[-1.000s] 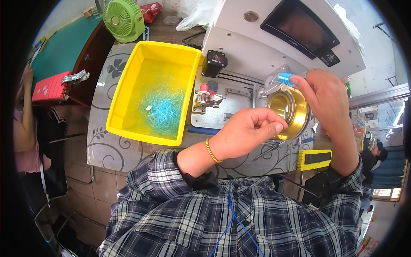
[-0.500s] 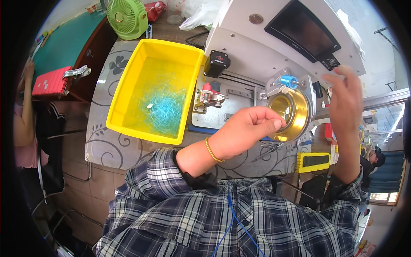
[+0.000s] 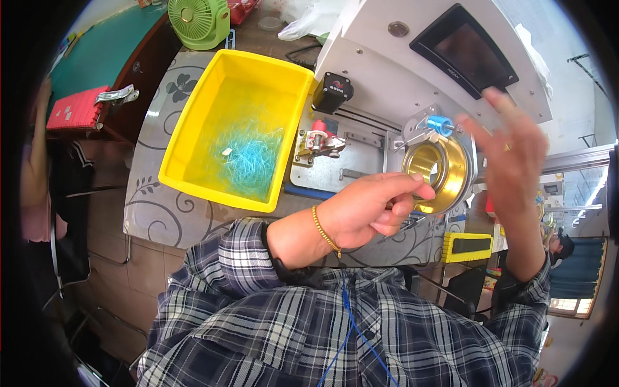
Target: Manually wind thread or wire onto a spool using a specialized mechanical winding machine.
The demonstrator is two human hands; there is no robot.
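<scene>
My left hand (image 3: 377, 209), with a yellow beaded bracelet at the wrist, reaches across the front of a round brass-coloured ring (image 3: 456, 180) on a bench machine. Its thumb and forefinger come together by the ring's lower left edge; anything between them is too small to make out. On the right, my right hand (image 3: 512, 155) is raised beside the machine, blurred by motion, with its fingers apart. Above the ring sits a blue cylindrical part (image 3: 440, 125). Left of it, a small clamp fixture with a red knob (image 3: 319, 127) stands on the metal bed (image 3: 320, 171).
A yellow bin (image 3: 171, 155) holds a tangle of thin light-blue strands (image 3: 253, 161). A black motor (image 3: 333, 91) and a dark screen (image 3: 464, 50) are on the white machine. A green fan (image 3: 198, 20) stands behind; a yellow-and-black block (image 3: 469, 247) lies right. Another person's arm (image 3: 35, 168) shows far left.
My left hand has turned slightly, its lower fingers now showing more. My right hand has swung a little left and down, fingers spreading. The whole view has shifted slightly.
</scene>
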